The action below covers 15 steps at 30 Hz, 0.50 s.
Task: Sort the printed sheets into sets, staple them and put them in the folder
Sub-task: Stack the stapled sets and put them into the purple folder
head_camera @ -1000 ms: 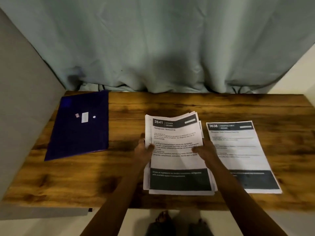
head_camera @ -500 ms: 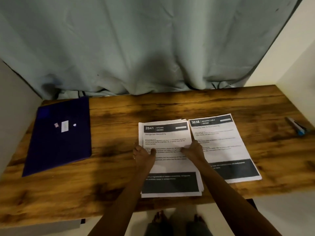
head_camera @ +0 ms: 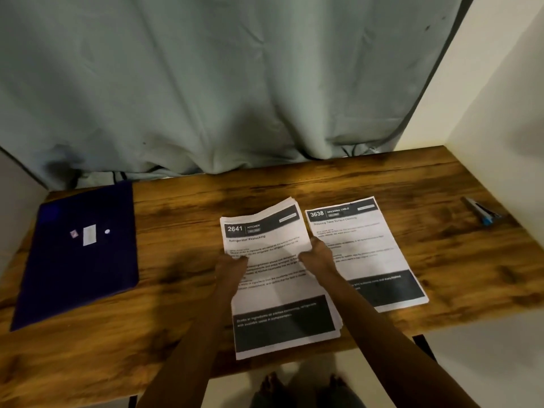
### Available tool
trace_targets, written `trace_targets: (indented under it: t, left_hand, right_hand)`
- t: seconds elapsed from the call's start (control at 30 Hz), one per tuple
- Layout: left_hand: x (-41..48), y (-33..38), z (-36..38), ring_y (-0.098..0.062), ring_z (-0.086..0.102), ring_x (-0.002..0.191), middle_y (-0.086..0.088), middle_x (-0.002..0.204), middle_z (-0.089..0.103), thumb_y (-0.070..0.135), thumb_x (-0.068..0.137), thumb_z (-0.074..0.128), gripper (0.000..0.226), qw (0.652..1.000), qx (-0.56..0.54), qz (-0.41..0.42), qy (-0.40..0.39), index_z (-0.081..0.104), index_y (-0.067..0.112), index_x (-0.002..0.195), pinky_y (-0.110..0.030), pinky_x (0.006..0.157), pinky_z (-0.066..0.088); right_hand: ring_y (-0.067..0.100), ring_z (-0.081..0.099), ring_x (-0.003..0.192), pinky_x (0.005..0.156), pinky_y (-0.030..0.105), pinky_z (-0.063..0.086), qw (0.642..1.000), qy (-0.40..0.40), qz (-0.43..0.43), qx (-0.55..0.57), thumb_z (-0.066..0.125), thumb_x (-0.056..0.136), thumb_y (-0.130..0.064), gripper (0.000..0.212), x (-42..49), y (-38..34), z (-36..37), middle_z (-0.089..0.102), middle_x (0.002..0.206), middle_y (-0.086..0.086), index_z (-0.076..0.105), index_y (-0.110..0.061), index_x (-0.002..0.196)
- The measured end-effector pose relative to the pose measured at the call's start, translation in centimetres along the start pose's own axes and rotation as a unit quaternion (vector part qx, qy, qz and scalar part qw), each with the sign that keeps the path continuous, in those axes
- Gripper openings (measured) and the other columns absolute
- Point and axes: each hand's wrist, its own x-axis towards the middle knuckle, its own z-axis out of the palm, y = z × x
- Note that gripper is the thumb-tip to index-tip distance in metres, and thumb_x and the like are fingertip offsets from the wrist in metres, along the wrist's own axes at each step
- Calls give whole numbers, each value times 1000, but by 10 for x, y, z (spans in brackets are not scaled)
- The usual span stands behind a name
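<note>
A stack of printed sheets (head_camera: 273, 254), topped by a page headed 2641 Kitchen, is in the middle of the wooden table (head_camera: 182, 290). My left hand (head_camera: 231, 267) grips its left edge with the thumb on top. My right hand (head_camera: 316, 256) grips its right edge, and the far end of the stack curls up off the table. A single sheet headed 3638 Dressing Table (head_camera: 368, 245) lies flat just to the right. A dark blue folder (head_camera: 79, 251) lies closed at the table's left end. A grey and blue stapler (head_camera: 481, 212) lies at the far right.
A grey-green curtain (head_camera: 220, 83) hangs behind the table. A white wall (head_camera: 500, 113) borders the right side and a grey panel the left. The stack's near end overhangs the table's front edge. My feet show on the floor below.
The camera view swung right, bringing the stapler into sight. The stack was set flat half a second ago and its far end is now lifted again in both hands.
</note>
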Motion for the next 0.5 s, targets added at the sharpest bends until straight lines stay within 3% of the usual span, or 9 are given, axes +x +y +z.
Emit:
trace_targets:
  t: [0.17,0.27,0.37,0.43,0.5]
  left_hand:
    - [-13,27,33,-27,65,97,-9,108,66,9,91,56,14,997,-36,26,-70,58,18,103,-45,85,55]
    - [-18,44,64,-30,68,91,-13,103,69,13,90,59,8,987,-77,6,-139,59,16,97,-51,83,56]
    - [-28,64,93,-28,68,91,-12,100,69,9,93,56,8,981,-84,-11,-174,59,10,101,-47,84,56]
    - [-33,72,113,-28,67,93,-12,103,69,7,94,55,13,977,-81,-3,-199,59,9,105,-45,83,56]
    - [-36,76,133,-26,67,92,-12,107,68,7,93,55,17,976,-62,8,-211,59,9,110,-40,78,57]
  right_hand:
    - [20,57,92,76,30,48,999,22,33,19,60,88,-5,35,12,-5,-60,62,116,11,55,-8,122]
    - [31,57,110,87,36,48,998,43,46,-1,60,88,-7,38,24,-2,-99,59,125,15,54,-5,125]
    - [32,59,106,91,43,51,996,47,74,-7,60,87,-4,36,36,9,-131,60,124,16,55,-5,122]
    - [28,60,96,85,39,52,995,46,86,-25,58,88,-4,32,40,16,-148,61,120,16,55,-3,120]
    - [31,60,100,82,37,49,993,54,91,-49,56,91,-5,29,42,22,-161,61,118,18,55,-1,120]
